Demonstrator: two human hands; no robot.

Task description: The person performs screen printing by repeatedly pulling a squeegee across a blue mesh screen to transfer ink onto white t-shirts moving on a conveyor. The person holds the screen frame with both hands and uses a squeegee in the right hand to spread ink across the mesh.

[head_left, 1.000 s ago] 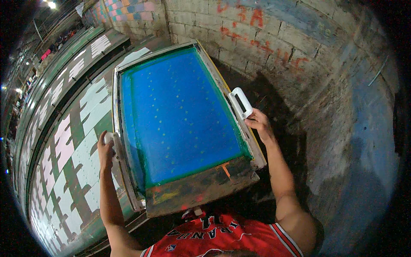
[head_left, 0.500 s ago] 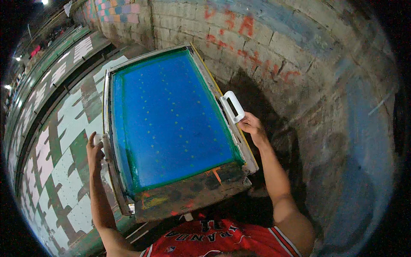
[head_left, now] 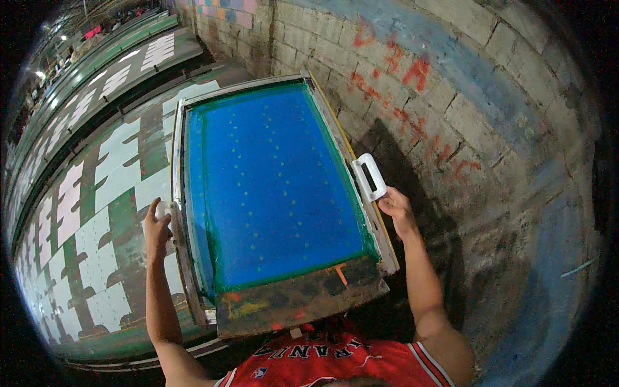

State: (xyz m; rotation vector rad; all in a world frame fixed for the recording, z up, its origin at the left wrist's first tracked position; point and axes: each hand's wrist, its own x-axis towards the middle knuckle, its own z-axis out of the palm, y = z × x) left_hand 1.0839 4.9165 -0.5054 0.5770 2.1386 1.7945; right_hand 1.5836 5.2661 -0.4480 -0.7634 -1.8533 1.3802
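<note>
A screen printing frame [head_left: 387, 248] with a blue mesh [head_left: 271, 187] and green edging is held up in front of my body. Small pale dots run in rows across the mesh. On its right rail is a white handle [head_left: 370, 177]; my right hand [head_left: 398, 209] grips at that handle's lower end, fingers partly hidden behind it. My left hand [head_left: 158, 229] is closed round a whitish handle [head_left: 166, 209] on the left rail. A paint-stained board [head_left: 303, 297] spans the near end of the frame, close to my red shirt.
To the left, long green tables [head_left: 122, 238] carry rows of white and pinkish cut pieces [head_left: 97, 235]. A rough block wall [head_left: 445, 122] with red painted marks rises close on the right, with shadows cast on it.
The frame and both hands sit slightly farther right and lower in view. The wall and tables have shifted too, so my head has turned somewhat. Both hands keep their hold.
</note>
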